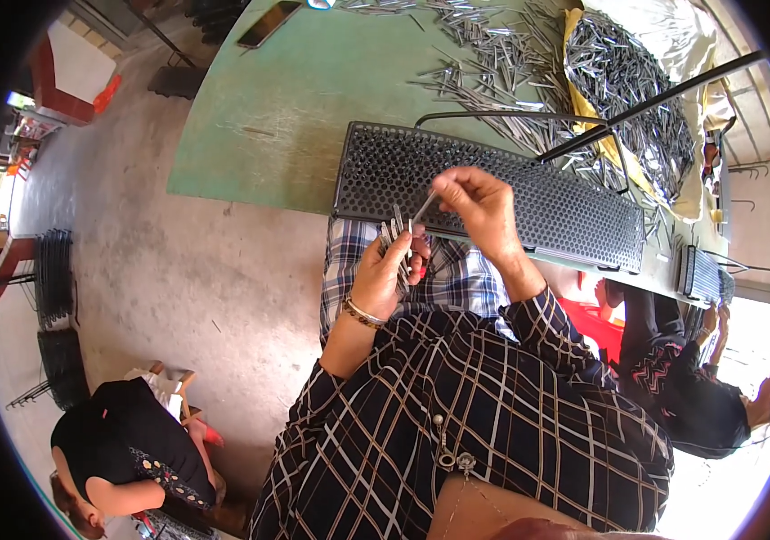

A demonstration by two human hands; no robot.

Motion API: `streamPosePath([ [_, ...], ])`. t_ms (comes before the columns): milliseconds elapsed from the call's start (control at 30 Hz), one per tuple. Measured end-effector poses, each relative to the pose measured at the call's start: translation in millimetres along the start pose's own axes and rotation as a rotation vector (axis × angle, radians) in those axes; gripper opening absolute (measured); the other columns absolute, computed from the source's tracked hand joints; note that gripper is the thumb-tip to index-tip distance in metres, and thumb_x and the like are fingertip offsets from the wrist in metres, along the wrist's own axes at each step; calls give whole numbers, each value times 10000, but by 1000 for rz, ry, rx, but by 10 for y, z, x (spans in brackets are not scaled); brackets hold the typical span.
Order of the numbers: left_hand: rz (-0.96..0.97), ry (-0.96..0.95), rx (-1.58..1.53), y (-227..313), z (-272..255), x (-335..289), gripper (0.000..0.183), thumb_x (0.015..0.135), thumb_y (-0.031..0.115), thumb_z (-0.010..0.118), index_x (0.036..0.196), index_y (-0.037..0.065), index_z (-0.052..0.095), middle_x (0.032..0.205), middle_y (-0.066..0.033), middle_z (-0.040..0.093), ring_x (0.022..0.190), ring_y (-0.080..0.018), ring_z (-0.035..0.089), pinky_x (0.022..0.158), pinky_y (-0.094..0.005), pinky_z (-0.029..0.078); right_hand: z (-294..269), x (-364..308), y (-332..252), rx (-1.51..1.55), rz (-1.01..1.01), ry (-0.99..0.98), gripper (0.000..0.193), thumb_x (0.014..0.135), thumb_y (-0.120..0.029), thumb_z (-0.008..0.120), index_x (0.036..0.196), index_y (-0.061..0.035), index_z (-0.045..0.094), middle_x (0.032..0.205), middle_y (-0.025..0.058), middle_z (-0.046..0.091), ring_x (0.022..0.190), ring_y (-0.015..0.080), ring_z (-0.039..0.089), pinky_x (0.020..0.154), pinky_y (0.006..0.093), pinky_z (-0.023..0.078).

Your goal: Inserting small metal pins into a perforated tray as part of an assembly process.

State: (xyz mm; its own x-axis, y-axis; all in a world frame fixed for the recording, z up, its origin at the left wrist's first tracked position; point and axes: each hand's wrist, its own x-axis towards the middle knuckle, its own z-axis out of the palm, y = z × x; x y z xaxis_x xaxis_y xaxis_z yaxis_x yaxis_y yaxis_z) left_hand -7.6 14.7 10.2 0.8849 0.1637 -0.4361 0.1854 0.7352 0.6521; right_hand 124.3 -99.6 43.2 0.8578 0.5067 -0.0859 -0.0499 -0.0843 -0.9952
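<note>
No lettering, number, label or sign can be read. On the green, curved-edged table (232, 135), the small white-and-blue object (320, 4) at the surface's far edge and the dark rectangular phone (269, 24) near its left edge show nothing legible.

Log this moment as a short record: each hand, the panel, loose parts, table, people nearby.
Left: left hand holds a bundle of thin metal pieces
Right: right hand pinches a single metal piece above the bundle
Panel: black perforated panel, at the table's near edge
Loose parts: scattered pile beyond the panel; more in an open sack
Table: green table, phone far side
People: one lower left, one right
</note>
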Motion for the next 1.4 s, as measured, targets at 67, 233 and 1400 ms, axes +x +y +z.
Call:
streamPosePath([
  [67,-12,-2,18,-3,0,1,286,949,251,533,1079,5,598,829,-60,627,649,-102,543,501,-235,424,-4,68,-70,-30,-144,113,168,866,-132,672,958,7,655,800,22,655,703,71,585,640,209,488],
  [233,-43,-43,34,-90,-74,57,281,950,240,526,1079,1,599,863,-94,651,666,-112,569,524,-252,456,50,265,25,-351,-369,186,144,823,-122,693,912,-10,671,784,96,667,653,156,616,600,276,490],
  [1400,-40,-18,41,-89,-2,15,222,940,179,526,1058,9,605,919,-128,665,678,-120,570,527,-236,434,-162,262,-27,-623,-585,87,159,796,-138,694,910,-29,678,870,107,668,780,276,640,697,338,515],
])
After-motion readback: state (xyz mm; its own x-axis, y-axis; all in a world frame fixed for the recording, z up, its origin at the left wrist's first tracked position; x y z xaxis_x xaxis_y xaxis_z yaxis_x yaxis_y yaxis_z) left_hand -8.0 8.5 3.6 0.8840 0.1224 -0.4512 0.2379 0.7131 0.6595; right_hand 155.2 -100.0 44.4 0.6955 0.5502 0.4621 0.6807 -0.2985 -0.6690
